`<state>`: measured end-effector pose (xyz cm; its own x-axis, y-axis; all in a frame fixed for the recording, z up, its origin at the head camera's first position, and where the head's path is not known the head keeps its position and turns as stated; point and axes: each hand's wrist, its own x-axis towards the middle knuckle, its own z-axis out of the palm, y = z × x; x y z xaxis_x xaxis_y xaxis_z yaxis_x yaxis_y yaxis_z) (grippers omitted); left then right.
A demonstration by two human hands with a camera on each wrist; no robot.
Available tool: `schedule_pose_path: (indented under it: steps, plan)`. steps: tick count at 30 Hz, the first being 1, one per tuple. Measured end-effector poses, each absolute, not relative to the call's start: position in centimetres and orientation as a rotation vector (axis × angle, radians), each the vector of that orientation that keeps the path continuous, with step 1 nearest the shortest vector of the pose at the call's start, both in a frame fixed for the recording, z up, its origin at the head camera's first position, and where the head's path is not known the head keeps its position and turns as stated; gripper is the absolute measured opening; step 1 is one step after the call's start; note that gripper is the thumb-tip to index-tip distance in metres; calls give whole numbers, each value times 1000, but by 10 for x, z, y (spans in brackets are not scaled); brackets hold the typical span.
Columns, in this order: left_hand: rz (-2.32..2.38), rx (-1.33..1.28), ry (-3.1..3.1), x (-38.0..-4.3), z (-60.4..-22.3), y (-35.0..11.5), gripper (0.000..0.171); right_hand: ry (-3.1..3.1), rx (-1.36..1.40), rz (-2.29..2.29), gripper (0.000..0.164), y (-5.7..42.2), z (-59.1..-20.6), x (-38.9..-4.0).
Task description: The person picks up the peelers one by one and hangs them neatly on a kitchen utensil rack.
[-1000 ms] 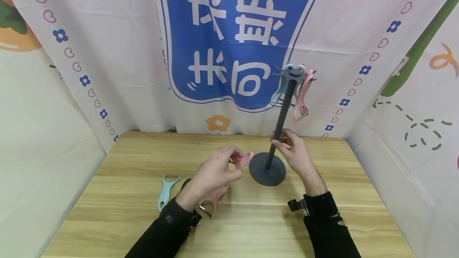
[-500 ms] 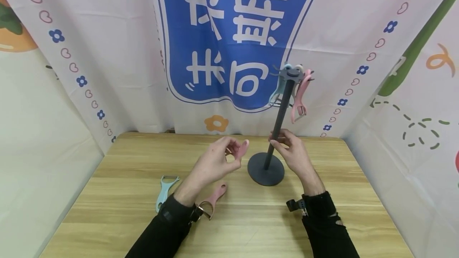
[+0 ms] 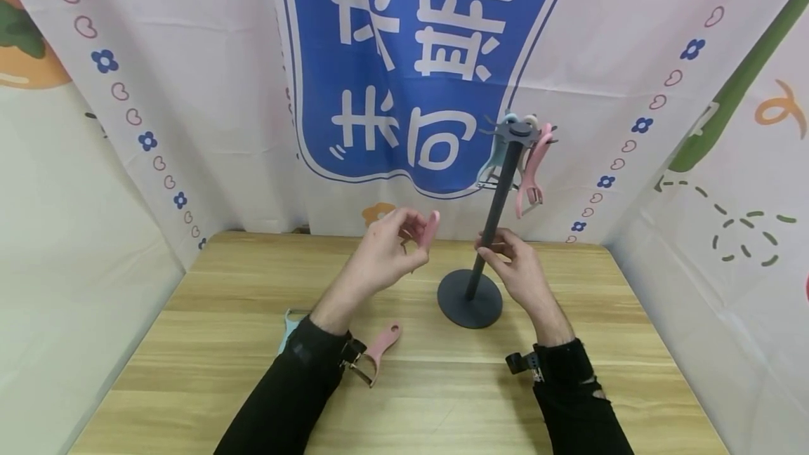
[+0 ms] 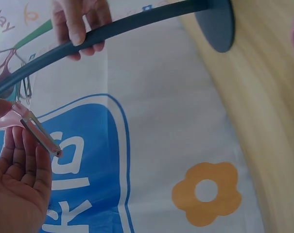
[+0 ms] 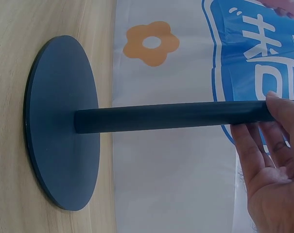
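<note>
My left hand (image 3: 393, 247) pinches a pink peeler (image 3: 430, 230) in the air, left of a dark grey stand (image 3: 496, 203). In the left wrist view that peeler's metal blade (image 4: 40, 133) shows beyond the fingers. My right hand (image 3: 520, 269) grips the stand's pole low down, thumb on one side and fingers on the other; the right wrist view shows this grip above the round base (image 5: 64, 126). From hooks at the stand's top hang a pink peeler (image 3: 534, 167) and a light blue peeler (image 3: 495, 160), with a whitish one partly hidden behind the pole.
On the wooden table (image 3: 455, 399) lie another pink peeler (image 3: 383, 346) and a light blue peeler (image 3: 289, 328), the latter partly covered by my left forearm. A printed curtain (image 3: 253, 125) hangs behind the table's back edge.
My left hand has risen with the pink peeler, which has turned more upright. My left forearm now covers more of the blue peeler on the table. The right hand stays on the pole.
</note>
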<state>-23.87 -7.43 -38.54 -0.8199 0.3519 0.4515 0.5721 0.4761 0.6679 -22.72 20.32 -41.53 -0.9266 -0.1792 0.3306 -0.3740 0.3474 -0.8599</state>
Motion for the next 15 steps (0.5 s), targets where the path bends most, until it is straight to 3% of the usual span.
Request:
schedule_pose_path:
  steps: [15]
  plan:
    - [-1374,-758,-2415,-264,-345,-68,34,-2428,519,1600,31,203,-416,-226]
